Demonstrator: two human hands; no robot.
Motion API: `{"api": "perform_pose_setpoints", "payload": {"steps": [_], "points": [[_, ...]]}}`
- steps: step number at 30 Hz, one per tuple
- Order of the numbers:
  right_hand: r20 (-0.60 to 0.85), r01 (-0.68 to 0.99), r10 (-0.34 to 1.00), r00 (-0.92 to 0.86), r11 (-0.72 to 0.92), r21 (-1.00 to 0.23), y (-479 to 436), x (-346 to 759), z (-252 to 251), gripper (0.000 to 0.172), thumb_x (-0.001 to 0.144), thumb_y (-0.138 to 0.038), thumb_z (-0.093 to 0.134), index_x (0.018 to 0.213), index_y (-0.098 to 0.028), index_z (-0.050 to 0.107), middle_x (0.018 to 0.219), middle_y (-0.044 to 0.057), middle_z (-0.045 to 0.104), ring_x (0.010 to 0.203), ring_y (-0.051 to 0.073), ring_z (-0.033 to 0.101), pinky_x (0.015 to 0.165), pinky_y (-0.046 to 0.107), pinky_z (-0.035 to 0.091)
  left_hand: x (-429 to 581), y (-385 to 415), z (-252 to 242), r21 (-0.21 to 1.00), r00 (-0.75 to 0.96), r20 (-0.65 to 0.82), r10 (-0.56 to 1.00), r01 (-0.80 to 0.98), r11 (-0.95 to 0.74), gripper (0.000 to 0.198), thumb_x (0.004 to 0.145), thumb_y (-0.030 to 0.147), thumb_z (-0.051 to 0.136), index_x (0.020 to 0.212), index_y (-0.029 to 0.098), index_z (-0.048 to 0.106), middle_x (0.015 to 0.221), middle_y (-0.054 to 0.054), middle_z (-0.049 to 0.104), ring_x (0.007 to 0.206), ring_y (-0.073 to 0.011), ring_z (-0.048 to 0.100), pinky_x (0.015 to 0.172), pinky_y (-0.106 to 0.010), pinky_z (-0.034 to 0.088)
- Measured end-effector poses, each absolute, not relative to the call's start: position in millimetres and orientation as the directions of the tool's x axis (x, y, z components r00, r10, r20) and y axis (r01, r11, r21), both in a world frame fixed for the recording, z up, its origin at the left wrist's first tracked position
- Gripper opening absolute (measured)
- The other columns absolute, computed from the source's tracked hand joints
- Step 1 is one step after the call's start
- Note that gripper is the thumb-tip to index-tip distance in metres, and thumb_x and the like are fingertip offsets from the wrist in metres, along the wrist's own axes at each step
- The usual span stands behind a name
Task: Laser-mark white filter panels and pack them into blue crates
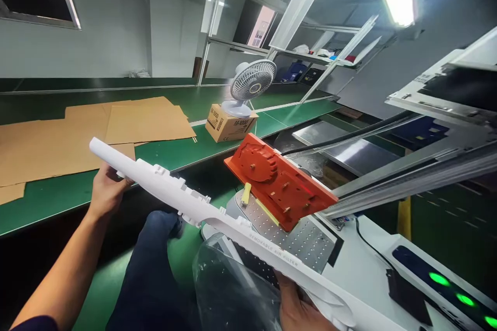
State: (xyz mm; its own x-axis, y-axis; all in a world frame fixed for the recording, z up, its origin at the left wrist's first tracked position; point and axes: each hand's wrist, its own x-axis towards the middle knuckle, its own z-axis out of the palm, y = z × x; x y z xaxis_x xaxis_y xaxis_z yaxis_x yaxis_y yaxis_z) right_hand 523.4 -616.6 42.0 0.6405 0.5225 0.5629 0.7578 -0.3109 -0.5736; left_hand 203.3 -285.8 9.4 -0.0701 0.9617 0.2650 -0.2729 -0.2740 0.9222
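A long white plastic panel marked "REMOVABLE AIR FILTER" runs slantwise across the head view, with clips along its upper edge. My left hand is closed around its far left end. Lower right, my right hand grips the panel from beneath, some of its fingers hidden behind it. A clear plastic bag hangs below the panel, close to my right hand; I cannot tell whether that hand touches it. Just beyond the panel, an orange fixture stands tilted over a perforated metal plate.
A white desk fan stands on a cardboard box on the green bench. Flat cardboard sheets cover its left part. A metal frame beam juts in from the right, above a control panel with green lights.
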Motion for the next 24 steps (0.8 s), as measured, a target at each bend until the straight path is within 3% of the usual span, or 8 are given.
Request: {"api": "perform_pose_setpoints", "payload": {"steps": [3,7,15,18,22,24], "points": [[0.58,0.812,0.581,0.572,-0.302,-0.499,-619,530,43,0.05,0.099,-0.066,0.069,0.102,-0.018,0.084,0.099,0.015,0.083,0.108,0.04,0.078,0.094,0.05,0.066,200,-289,10,0.926,-0.084,0.246,0.966,-0.275,-0.26,0.067,0.058,0.042,0.108,0.113,0.021,0.074,0.113,-0.008,0.077,0.103,-0.0278,0.074,0.088,-0.036,0.063],[0.553,0.843,0.667,0.499,-0.228,-0.487,-620,532,42,0.044,0.107,-0.056,0.06,0.108,-0.019,0.085,0.114,0.014,0.083,0.105,0.036,0.08,0.097,0.05,0.066,198,-291,10,0.934,-0.076,0.242,0.967,-0.252,-0.254,0.066,0.059,0.042,0.107,0.114,0.023,0.075,0.114,-0.007,0.078,0.105,-0.028,0.073,0.09,-0.036,0.061],[0.568,0.776,0.529,0.631,-0.437,-0.455,-641,549,11,0.069,0.096,-0.082,0.063,0.106,-0.019,0.087,0.103,0.015,0.085,0.107,0.042,0.079,0.091,0.049,0.066,197,-298,20,0.947,-0.048,0.188,0.981,-0.258,-0.194,0.067,0.057,0.045,0.108,0.113,0.023,0.077,0.118,-0.008,0.078,0.11,-0.0287,0.071,0.092,-0.037,0.061],[0.55,0.783,0.557,0.622,-0.456,-0.423,-649,558,1,0.065,0.099,-0.079,0.062,0.109,-0.02,0.088,0.109,0.014,0.085,0.103,0.041,0.08,0.09,0.05,0.066,194,-300,21,0.952,-0.063,0.175,0.982,-0.242,-0.186,0.068,0.057,0.046,0.108,0.113,0.023,0.078,0.119,-0.008,0.078,0.11,-0.0287,0.071,0.091,-0.036,0.061],[0.481,0.745,0.569,0.667,-0.521,-0.417,-655,567,-7,0.064,0.093,-0.081,0.066,0.108,-0.023,0.09,0.109,0.011,0.085,0.087,0.042,0.081,0.077,0.052,0.066,192,-298,20,0.964,-0.054,0.164,0.985,-0.204,-0.172,0.07,0.058,0.049,0.107,0.116,0.022,0.077,0.121,-0.01,0.079,0.114,-0.031,0.072,0.094,-0.038,0.062],[0.459,0.74,0.58,0.673,-0.52,-0.427,-656,568,-8,0.063,0.09,-0.081,0.072,0.109,-0.023,0.09,0.108,0.012,0.085,0.093,0.045,0.081,0.078,0.053,0.067,192,-298,20,0.968,-0.046,0.165,0.985,-0.183,-0.171,0.07,0.06,0.05,0.106,0.116,0.022,0.077,0.123,-0.01,0.08,0.116,-0.0324,0.072,0.096,-0.04,0.062]]}}
